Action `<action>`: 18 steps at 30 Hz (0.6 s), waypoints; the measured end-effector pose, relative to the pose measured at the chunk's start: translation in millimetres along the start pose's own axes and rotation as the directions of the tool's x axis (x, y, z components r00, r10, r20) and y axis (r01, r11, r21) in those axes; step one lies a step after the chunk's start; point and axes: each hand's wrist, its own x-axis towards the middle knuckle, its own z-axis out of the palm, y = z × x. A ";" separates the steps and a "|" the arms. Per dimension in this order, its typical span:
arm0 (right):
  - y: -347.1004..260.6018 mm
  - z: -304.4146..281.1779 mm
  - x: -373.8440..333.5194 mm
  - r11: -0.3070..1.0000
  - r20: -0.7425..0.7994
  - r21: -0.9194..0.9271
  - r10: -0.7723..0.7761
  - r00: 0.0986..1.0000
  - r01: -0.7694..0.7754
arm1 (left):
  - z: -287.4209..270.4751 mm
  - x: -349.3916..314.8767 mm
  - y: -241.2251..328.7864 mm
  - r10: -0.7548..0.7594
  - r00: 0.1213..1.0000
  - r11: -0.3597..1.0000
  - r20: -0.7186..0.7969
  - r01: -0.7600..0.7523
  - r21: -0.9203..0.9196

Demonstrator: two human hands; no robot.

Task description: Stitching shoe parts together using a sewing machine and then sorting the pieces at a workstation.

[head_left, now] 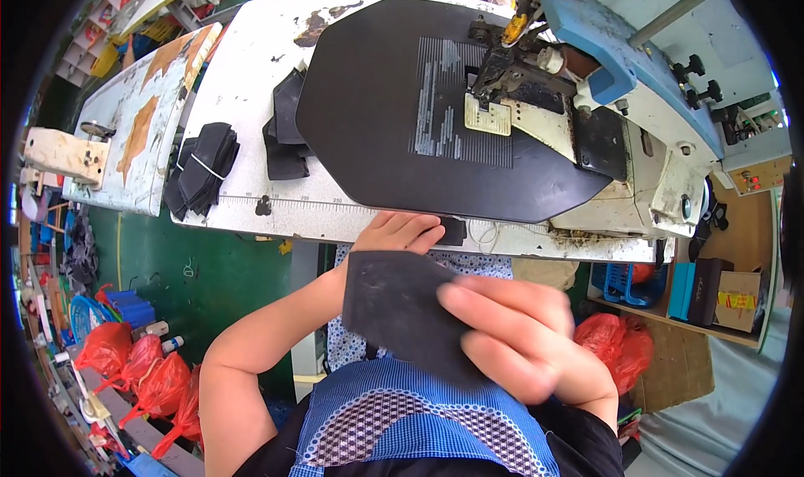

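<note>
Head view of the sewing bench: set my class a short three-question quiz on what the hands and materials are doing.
1. True or false: both hands hold the dark grey fabric piece.
2. Multiple choice: the bundle of black pieces tied with a band lies on
A. the green floor
B. the white table, left of the black plate
C. the person's lap
3. Fill in: the black plate sits under the head of the ______ machine.

Key: 1. True: the left hand is at its top edge, the right hand pinches its right side. 2. B. 3. sewing.
</note>
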 end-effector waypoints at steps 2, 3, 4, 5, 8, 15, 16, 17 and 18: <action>13.6 -17.5 11.0 0.955 -0.090 -0.271 -0.148 0.985 0.118 | -6.3 -0.4 5.9 0.159 0.987 0.966 -0.027 -0.161 -0.201; 24.5 -17.3 16.0 0.950 -0.069 -0.312 -0.038 0.997 0.014 | -8.4 -4.9 13.8 0.146 0.989 0.952 0.010 -0.138 -0.272; 36.1 -14.2 18.5 0.933 -0.053 -0.348 0.076 0.996 -0.090 | -24.5 4.9 26.1 0.350 0.913 0.916 -0.208 -0.381 -0.128; 47.2 -10.8 14.7 0.940 -0.065 -0.317 0.110 0.992 -0.125 | -45.1 13.0 36.2 0.457 0.854 0.869 -0.248 -0.489 -0.080; 50.1 -4.6 13.8 0.958 -0.111 -0.255 0.107 0.988 -0.132 | -99.9 35.3 43.4 0.499 0.810 0.840 -0.309 -0.540 -0.058; 52.4 4.0 18.9 0.953 -0.143 -0.272 0.098 0.985 -0.135 | -139.3 100.2 13.2 0.065 0.989 0.998 -0.130 -0.066 -0.006; 53.2 5.2 19.4 0.954 -0.152 -0.271 0.091 0.984 -0.130 | -138.3 101.8 11.3 0.045 0.996 0.999 -0.083 -0.046 -0.012; 52.6 4.7 20.4 0.952 -0.148 -0.271 0.103 0.984 -0.141 | -137.2 103.5 9.3 0.024 0.999 1.000 -0.036 -0.024 -0.019; 52.8 5.3 21.2 0.953 -0.149 -0.270 0.104 0.983 -0.141 | -137.0 105.2 7.6 0.023 0.999 1.000 -0.035 -0.023 -0.018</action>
